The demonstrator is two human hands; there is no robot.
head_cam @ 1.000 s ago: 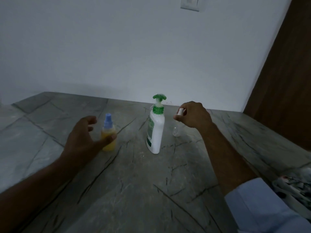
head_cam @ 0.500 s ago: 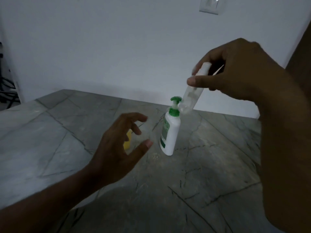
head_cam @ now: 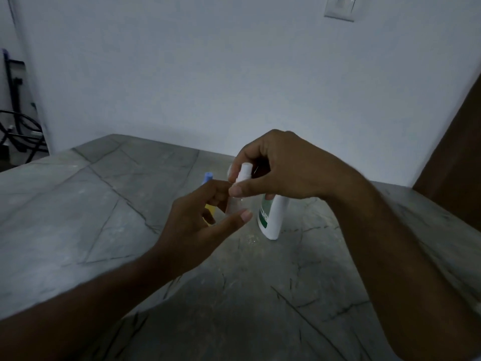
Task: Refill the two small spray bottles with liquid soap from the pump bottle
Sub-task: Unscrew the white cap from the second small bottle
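Right hand (head_cam: 286, 170): pinches white cap of clear spray bottle (head_cam: 240, 188), held above surface (head_cam: 104, 217).
Left hand (head_cam: 203, 225): fingers loosely spread, tips at the clear bottle's body; grip unclear.
Pump bottle (head_cam: 273, 217): upright on surface, behind right hand.
Yellow spray bottle (head_cam: 209, 178): blue cap, behind left hand.
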